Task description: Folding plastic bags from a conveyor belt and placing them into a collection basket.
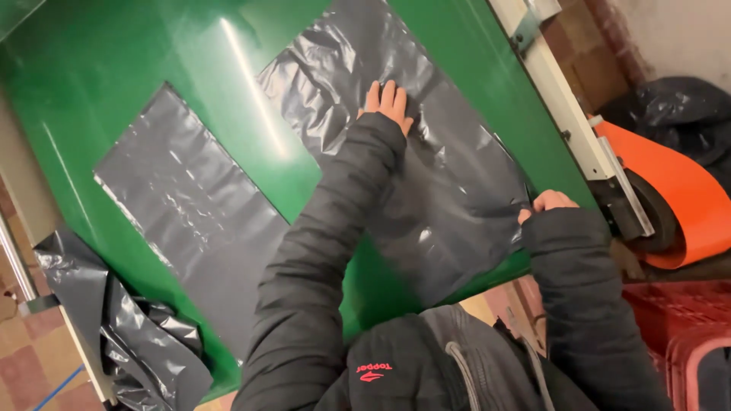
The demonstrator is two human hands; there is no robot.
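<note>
Lying under both hands [388,103] [550,202] (flat), grey bag [449,183].

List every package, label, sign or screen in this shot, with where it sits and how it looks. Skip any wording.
Jacket logo patch: bottom centre, on the dark jacket chest; small red lettering and mark.
Red plastic crates: lower right corner; ribbed, stacked.
No signs or screens; the dark plastic bags on the green table are unprinted.

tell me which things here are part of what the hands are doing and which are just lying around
In hand: left hand flat on the grey plastic sheet; right hand gripping its edge; green table under it.

Lying about: second grey sheet, crumpled plastic, orange roll, red crate.
</note>
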